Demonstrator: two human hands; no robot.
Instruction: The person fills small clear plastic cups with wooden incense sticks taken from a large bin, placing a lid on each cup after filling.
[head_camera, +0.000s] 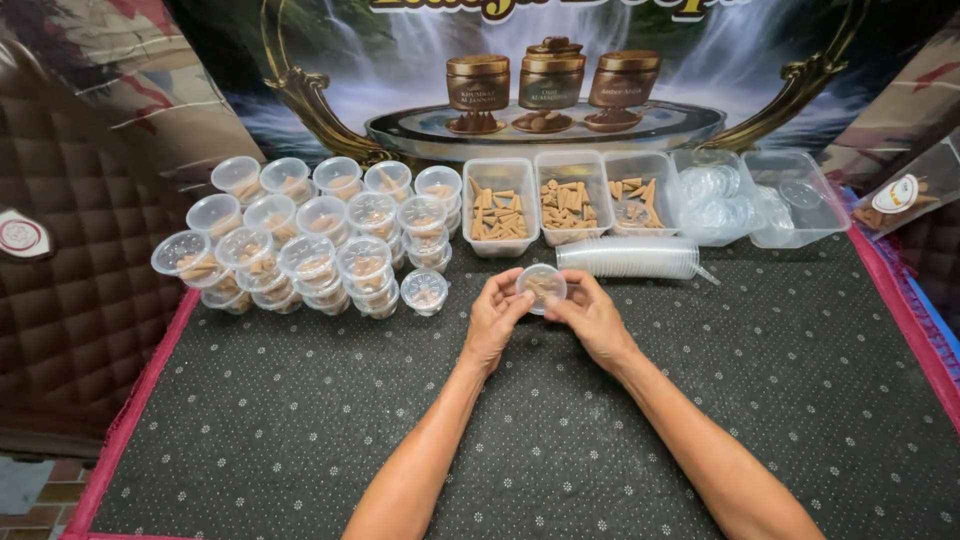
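Between filled cups and trays — both hands grip a small lidded cup.

One view only here, from the head camera, looking down and forward over a dark dotted mat. It sits above the near edge, so both forearms run up from the bottom of the frame and meet just past the middle, left hand and right hand close together. The lens is wide: the mat's red border splays outward at left and right. It faces the far side, where a printed backdrop stands upright and fills the top. Near enough to make out the fingers, far enough to take in almost the whole mat. No second view shares the scene.
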